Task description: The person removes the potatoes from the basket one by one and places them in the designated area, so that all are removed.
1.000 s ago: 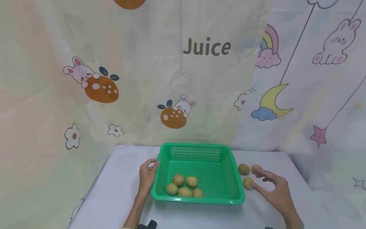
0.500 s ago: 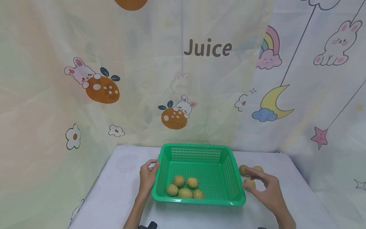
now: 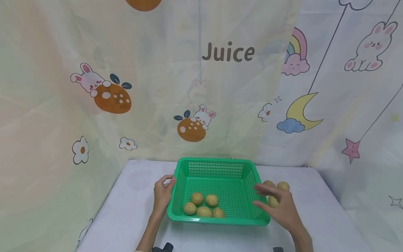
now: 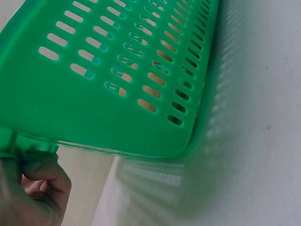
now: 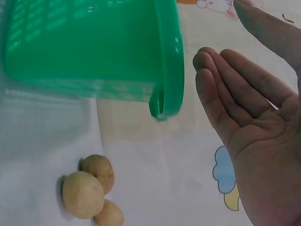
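A green plastic basket [image 3: 217, 221] with slotted walls stands on the table, several potatoes [image 3: 204, 211] clustered at its front left. My left hand [image 3: 162, 192] grips the basket's left rim, its fingers curled at the edge in the left wrist view [image 4: 40, 183]. Over the right rim, my right hand [image 3: 281, 204] is held with thumb and fingers apart, nothing between them. The right wrist view shows that hand [image 5: 263, 117] beside the basket's rim [image 5: 171, 61], not touching it. Three potatoes [image 3: 283, 186] lie outside to the right, partly hidden behind the right hand.
A white cloth covers the table [image 3: 135, 206]. Behind it hangs a curtain [image 3: 157, 70] printed with rabbits, a moon and the word Juice. Dark camera parts [image 3: 163, 247] show at the wrists.
My right hand has moved left, from the loose potatoes to above the basket's right rim, and its thumb and fingers remain spread. The left hand and basket have stayed put.
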Demonstrator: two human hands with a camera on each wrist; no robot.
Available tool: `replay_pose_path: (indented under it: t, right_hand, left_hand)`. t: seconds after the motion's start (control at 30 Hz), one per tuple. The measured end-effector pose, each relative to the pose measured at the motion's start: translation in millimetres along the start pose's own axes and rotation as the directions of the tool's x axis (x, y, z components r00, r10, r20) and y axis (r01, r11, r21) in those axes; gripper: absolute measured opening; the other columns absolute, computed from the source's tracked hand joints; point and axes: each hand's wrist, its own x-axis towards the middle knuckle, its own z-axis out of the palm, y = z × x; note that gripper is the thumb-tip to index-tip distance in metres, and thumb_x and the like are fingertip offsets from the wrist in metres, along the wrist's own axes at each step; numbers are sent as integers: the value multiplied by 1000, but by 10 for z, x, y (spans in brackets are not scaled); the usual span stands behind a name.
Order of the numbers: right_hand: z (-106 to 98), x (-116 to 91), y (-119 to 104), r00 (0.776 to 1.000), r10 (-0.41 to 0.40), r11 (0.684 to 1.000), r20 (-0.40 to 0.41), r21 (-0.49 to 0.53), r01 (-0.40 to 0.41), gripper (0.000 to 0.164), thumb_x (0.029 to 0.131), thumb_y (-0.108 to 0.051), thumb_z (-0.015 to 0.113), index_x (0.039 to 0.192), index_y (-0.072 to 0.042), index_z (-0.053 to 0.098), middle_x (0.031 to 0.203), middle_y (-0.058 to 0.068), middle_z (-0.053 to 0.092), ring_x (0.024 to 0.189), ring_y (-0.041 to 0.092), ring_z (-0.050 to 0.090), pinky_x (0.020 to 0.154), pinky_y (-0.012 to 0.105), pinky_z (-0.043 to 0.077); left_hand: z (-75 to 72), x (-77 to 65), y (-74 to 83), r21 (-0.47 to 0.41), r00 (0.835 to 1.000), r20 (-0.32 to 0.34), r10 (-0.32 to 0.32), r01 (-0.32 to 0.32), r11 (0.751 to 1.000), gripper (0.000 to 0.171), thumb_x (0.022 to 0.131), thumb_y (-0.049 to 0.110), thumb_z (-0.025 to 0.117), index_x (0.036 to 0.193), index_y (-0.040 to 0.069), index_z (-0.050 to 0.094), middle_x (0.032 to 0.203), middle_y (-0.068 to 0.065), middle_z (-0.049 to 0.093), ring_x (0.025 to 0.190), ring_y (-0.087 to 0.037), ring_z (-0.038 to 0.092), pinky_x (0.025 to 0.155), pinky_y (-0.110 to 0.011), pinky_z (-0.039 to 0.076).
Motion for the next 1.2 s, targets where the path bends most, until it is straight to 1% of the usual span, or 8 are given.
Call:
replay_pose_path:
  t: [0.13, 0.2, 0.3, 0.63, 0.83, 0.93, 1.07, 1.2]
  right_hand:
    - [88, 25, -30, 1000, 4, 1000, 22, -22, -4, 50, 83, -11, 96, 129, -6, 78, 112, -1, 84, 98, 13, 80, 93, 23, 61]
    - [130, 40, -40, 999, -4, 1000, 37, -15, 4, 49, 83, -13, 96, 128, -7, 79, 111, -1, 84, 97, 14, 81, 89, 31, 65]
    - [195, 63, -37, 998, 3, 1000, 57, -18, -2, 50, 83, -17, 97, 129, -7, 79, 112, 1, 85, 97, 17, 82, 87, 37, 67]
    - [405, 122, -72, 992, 69, 997, 105, -23, -67, 53, 82, -20, 98, 129, -7, 78, 115, 6, 85, 100, 22, 82, 88, 38, 67]
    - [508, 139, -147, 978, 143, 990, 152, -21, -141, 60, 77, -20, 100, 131, -7, 77, 120, 11, 83, 104, 24, 81, 93, 41, 66]
    - [551, 148, -167, 974, 145, 989, 174, -15, -145, 62, 76, -22, 101, 131, -5, 76, 119, 12, 83, 105, 28, 81, 93, 43, 66]
    - [597, 155, -171, 970, 132, 991, 202, 6, -136, 62, 76, -18, 101, 131, -2, 76, 119, 12, 83, 105, 32, 81, 93, 46, 66]
    - [642, 166, -177, 961, 163, 986, 225, -5, -166, 64, 74, -16, 101, 131, -1, 76, 120, 14, 83, 106, 36, 81, 93, 44, 66]
  left_hand:
    - [5, -1, 0, 4, 1000, -6, 4, -4, 1000, 30, 112, 21, 62, 128, -3, 71, 81, -21, 80, 59, -19, 76, 53, -26, 60]
    - [4, 0, 1, 6, 1000, -6, 4, -4, 1000, 31, 112, 21, 62, 128, -4, 71, 81, -21, 80, 59, -19, 76, 53, -25, 59]
    - [2, 10, -2, 2, 1000, -7, 0, 0, 1000, 31, 112, 22, 63, 128, -3, 72, 81, -22, 80, 59, -18, 75, 54, -25, 58]
    - [8, 31, -13, -4, 1000, -7, -9, 9, 1000, 29, 112, 21, 63, 129, -2, 71, 80, -20, 81, 58, -19, 76, 54, -26, 59]
    - [5, 17, -14, -4, 1000, -5, -9, 9, 1000, 31, 112, 20, 62, 130, -4, 70, 82, -22, 81, 59, -20, 77, 54, -26, 60]
    - [5, 14, -12, -6, 1000, -4, -13, 13, 1000, 30, 112, 20, 62, 130, -3, 71, 82, -21, 81, 61, -21, 77, 54, -27, 60]
    - [3, 14, -10, -8, 1000, 1, -16, 16, 1000, 30, 113, 20, 62, 131, -2, 70, 84, -21, 81, 62, -23, 79, 55, -27, 61]
    - [-1, 14, -18, -7, 1000, 3, -12, 12, 1000, 31, 113, 20, 62, 131, -3, 70, 84, -21, 81, 63, -23, 78, 56, -26, 61]
